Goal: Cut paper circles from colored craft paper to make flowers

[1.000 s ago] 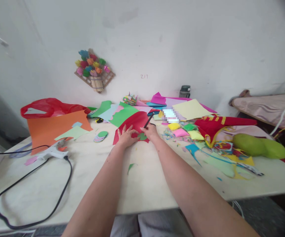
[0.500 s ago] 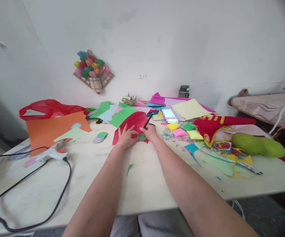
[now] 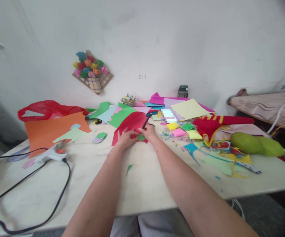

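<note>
Red sheet [image 3: 132, 120] is laid on the pale table [image 3: 142, 194], centre, directly in front of the person. Green disc [image 3: 141, 137] is seen on the sheet near its lower edge, between the two hands. Left hand [image 3: 126, 139] is laid on the sheet's lower left part, fingers spread, nothing seen gripped; whether the disc is touched by its fingertips cannot be told. Black pen [image 3: 146, 121] is held in the right hand [image 3: 148, 133] in a narrow writing grip, shaft tilted up and away; the tip is hidden by the fingers, so contact with the disc or sheet can't be confirmed.

Small green scrap [image 3: 130, 168] is left on the table nearer the person. Stack of discs [image 3: 100, 136], green one on top, is placed left of the sheet, well apart from the hands. Orange sheet [image 3: 51, 130] is spread further left, partly covered by a white glue gun [image 3: 51, 155]. Coloured packets [image 3: 179, 132] are grouped right of the right hand.
</note>
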A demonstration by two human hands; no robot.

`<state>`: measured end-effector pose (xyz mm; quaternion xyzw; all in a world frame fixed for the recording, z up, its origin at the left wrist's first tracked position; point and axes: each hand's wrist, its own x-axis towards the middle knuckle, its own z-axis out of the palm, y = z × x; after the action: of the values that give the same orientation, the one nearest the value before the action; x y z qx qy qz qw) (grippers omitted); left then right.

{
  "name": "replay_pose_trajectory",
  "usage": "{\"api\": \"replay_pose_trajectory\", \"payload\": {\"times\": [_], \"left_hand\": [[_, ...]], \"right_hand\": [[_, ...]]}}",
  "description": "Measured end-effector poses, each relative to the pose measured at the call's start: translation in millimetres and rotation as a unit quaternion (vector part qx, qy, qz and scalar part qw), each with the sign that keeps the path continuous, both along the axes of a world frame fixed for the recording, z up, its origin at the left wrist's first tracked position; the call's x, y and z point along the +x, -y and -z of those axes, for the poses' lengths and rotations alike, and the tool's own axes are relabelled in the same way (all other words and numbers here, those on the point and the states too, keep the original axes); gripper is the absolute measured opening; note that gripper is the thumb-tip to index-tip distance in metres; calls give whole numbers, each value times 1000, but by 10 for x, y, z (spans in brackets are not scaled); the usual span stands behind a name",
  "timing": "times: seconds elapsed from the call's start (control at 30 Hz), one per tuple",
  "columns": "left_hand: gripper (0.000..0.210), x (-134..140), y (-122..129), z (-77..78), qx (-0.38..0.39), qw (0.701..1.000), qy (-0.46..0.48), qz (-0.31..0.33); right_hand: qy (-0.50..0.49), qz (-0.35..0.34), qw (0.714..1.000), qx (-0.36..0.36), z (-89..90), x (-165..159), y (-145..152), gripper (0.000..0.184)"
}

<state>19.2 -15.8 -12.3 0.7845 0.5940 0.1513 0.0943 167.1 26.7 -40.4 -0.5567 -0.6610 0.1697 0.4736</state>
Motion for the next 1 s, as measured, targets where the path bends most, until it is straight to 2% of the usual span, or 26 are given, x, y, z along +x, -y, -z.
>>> {"api": "replay_pose_trajectory", "payload": {"times": [0.43,1.0], "left_hand": [[29,-6,1,14,5,1000,5,0],[28,-16,-11,22,-4,999,37,1]], "right_hand": [[63,23,998,-7,-103,43,72,15],[48,51,996,-54,-159,130,118,18]]}}
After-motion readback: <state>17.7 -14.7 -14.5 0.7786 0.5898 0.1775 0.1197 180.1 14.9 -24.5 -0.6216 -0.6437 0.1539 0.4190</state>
